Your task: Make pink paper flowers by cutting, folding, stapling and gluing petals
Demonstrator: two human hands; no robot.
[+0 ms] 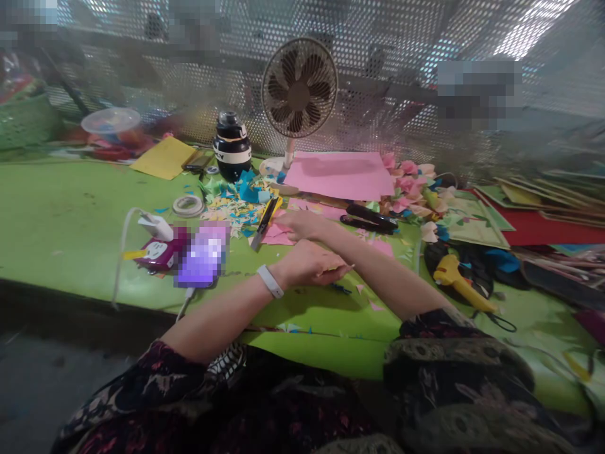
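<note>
My left hand (pixel 314 265), with a white band at the wrist, is closed over the near part of the table, its fingertips pinched together toward the right. Whatever sits between those fingertips is too small to make out. Crossing beyond it, my right hand (pixel 297 224) reaches left, with curled fingers down on small pieces of pink paper (pixel 276 237). A yellow and black box cutter (pixel 265 222) lies just left of that hand. Right of the hands is a black stapler (pixel 368 219). Pink scraps (pixel 377 306) lie near my right forearm.
Behind the hands are a large pink sheet (pixel 338 173), a fan (pixel 299 94), a black bottle (pixel 233 151) and paper scraps (pixel 231 214). Leftward lie a tape roll (pixel 188 205), a phone (pixel 201 255) and a cabled power strip (pixel 158 253). Paper flowers (pixel 409 186) and a yellow glue gun (pixel 460 284) are right.
</note>
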